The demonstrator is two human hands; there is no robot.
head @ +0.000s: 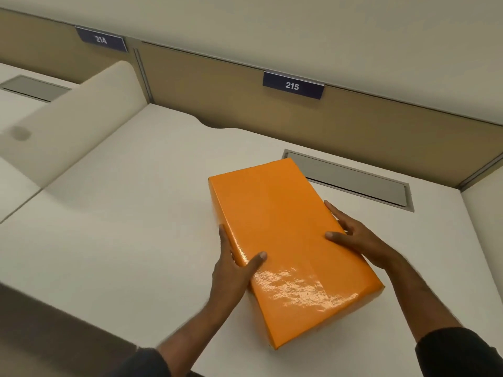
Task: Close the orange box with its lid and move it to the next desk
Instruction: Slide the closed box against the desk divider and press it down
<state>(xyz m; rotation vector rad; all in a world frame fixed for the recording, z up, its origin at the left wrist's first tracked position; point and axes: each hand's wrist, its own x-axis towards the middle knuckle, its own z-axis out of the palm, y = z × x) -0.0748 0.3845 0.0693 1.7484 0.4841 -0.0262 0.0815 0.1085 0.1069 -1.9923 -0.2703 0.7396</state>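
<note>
The orange box [288, 240] is a glossy rectangular carton with its lid on, lying slanted over the white desk [122, 227] marked 215. My left hand [234, 265] grips its left long side, thumb on the lid and fingers down the wall. On the right long side my right hand [353, 235] holds it the same way, thumb on top. I cannot tell whether the box rests on the desk or is just above it.
A grey cable flap [351, 178] lies in the desk behind the box. A tan back panel carries the labels 215 [292, 85] and 214 [101, 39]. A cream divider [81, 115] separates this desk from the one at the left, which has its own cable flap [32, 87].
</note>
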